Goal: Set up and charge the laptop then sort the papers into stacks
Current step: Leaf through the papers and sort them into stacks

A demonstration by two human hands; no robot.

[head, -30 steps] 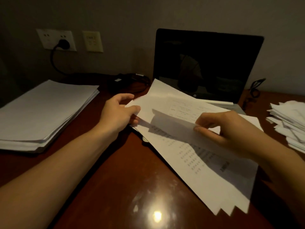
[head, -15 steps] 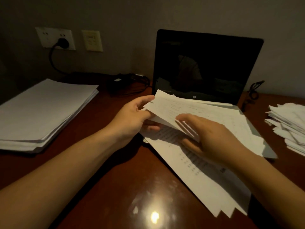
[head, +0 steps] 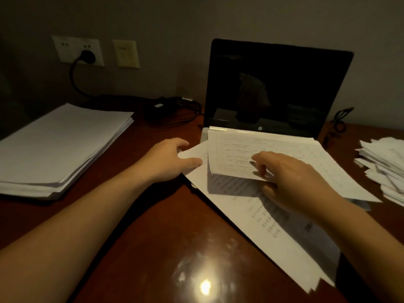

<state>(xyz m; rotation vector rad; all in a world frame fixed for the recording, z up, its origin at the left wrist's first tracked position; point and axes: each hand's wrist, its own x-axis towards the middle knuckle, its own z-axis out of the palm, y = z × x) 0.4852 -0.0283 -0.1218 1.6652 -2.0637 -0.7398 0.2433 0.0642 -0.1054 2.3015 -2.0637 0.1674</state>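
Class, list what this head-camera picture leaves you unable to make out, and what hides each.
- Keyboard of the laptop: head view, covered by the papers.
- Print on the papers: head view, too small and blurred.
- The loose pile at right: head view, cut off by the frame edge.

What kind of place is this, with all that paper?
Probably a study or an office. An open laptop sits on a wooden desk, a thick stack of papers lies to its left, and a plug is in a wall socket. The left hand and right hand hold loose sheets.
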